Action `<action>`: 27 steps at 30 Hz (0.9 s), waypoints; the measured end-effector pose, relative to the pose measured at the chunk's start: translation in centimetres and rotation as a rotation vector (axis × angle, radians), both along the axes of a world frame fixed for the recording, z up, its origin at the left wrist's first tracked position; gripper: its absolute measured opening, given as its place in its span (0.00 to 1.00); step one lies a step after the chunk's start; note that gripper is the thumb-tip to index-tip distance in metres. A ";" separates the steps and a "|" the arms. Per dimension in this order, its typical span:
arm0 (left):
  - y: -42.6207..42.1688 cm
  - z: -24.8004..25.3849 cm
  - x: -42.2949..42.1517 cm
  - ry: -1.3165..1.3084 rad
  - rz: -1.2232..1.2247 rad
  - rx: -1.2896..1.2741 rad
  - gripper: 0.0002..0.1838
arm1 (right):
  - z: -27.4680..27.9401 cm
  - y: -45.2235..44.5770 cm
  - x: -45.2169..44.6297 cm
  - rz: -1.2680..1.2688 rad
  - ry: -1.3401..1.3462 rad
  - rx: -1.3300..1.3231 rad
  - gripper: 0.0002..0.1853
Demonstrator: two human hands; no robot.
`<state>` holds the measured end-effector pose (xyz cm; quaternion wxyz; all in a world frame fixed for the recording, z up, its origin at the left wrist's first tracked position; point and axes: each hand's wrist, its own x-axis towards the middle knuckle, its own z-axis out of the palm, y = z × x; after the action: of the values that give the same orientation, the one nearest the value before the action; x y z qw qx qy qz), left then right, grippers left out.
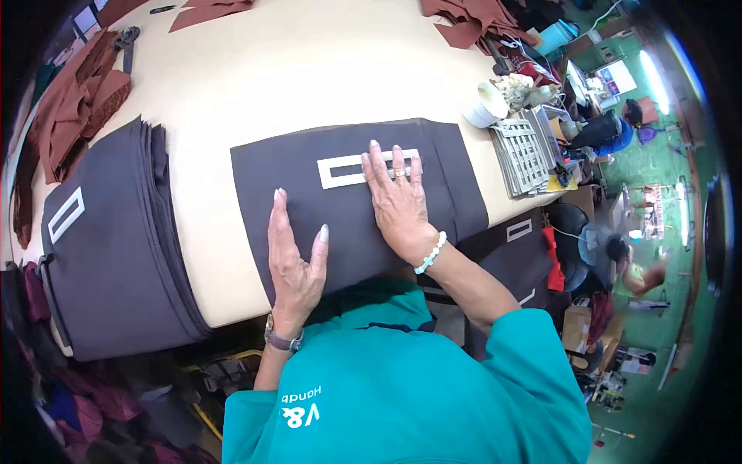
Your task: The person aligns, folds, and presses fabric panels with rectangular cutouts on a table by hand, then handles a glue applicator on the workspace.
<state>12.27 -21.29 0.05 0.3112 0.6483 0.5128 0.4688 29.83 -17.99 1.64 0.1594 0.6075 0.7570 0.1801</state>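
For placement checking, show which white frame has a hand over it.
The frame on the middle panel: the right hand partly covers it. The frame on the left pile and those off the table have none.

You can pass over bare counter (309,77) beyond the dark panel (344,220), or between it and the dark stack (116,224); rightward, the white cup (484,114) and slatted pile (522,155) obstruct you.

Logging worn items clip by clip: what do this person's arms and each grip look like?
Both sleeves are short and teal. The left grip is ungloved, with a dark-strapped wristwatch. The right grip, also ungloved, has a gold-coloured ring and a pale bead bracelet with a cross charm.
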 end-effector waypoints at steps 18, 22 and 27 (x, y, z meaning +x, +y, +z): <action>-0.2 -0.3 -0.2 -0.052 -0.005 -0.004 0.36 | -0.5 1.2 -4.3 0.111 0.183 -0.046 0.32; -0.1 -0.2 -0.2 -0.036 0.002 0.004 0.37 | 1.7 0.7 -1.8 0.128 0.562 -0.305 0.34; -0.2 -0.1 -0.1 -0.002 0.003 0.002 0.37 | 2.8 -0.6 3.9 -0.026 0.580 -0.143 0.33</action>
<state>12.14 -21.45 -0.08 0.3105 0.6474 0.5129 0.4706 33.68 -18.55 4.46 -0.0190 0.6306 0.7738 -0.0570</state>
